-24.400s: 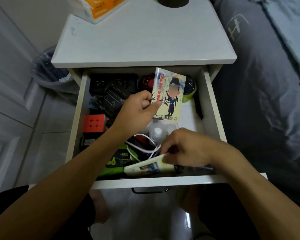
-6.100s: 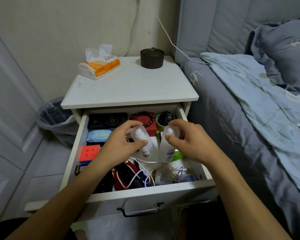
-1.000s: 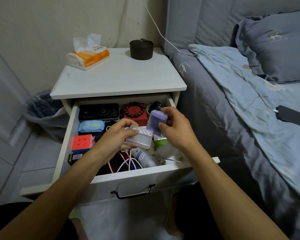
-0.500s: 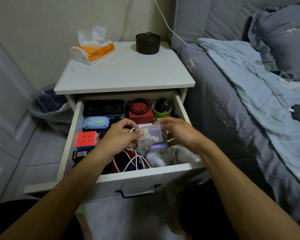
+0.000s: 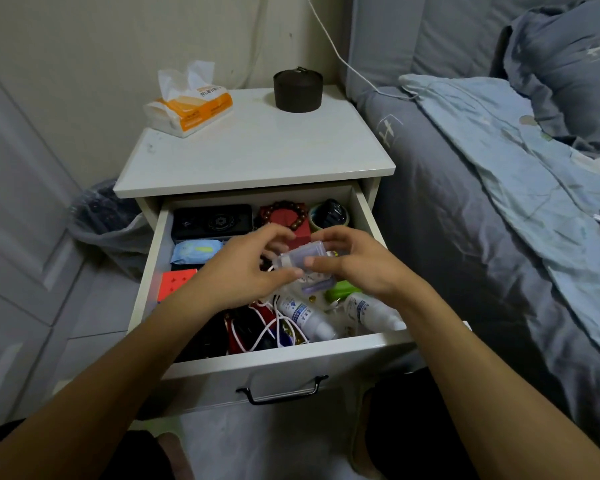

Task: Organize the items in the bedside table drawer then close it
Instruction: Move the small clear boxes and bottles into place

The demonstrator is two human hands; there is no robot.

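The white bedside table's drawer (image 5: 278, 358) is pulled open and full of small items. Over its middle, my left hand (image 5: 243, 271) and my right hand (image 5: 357, 261) both pinch a small clear plastic box with a purple tint (image 5: 302, 258). Under them lie two white bottles (image 5: 305, 317), a tangled white cable (image 5: 267, 327) and a green item (image 5: 343, 292). At the back sit a black case (image 5: 212, 220), a red box with a bead bracelet (image 5: 284, 213) and a green cup (image 5: 329, 216). A blue packet (image 5: 194, 251) and a red cube (image 5: 177, 282) lie at the left.
On the table top (image 5: 257, 150) stand a tissue pack (image 5: 187, 109) and a dark round jar (image 5: 298, 91). A bed with grey and blue covers (image 5: 499, 202) runs along the right. A lined waste bin (image 5: 104, 216) stands to the left, by white doors.
Over the last second the clear box and its purple part came together between my hands and sank lower over the drawer. The two white bottles, held earlier, now lie in the drawer.
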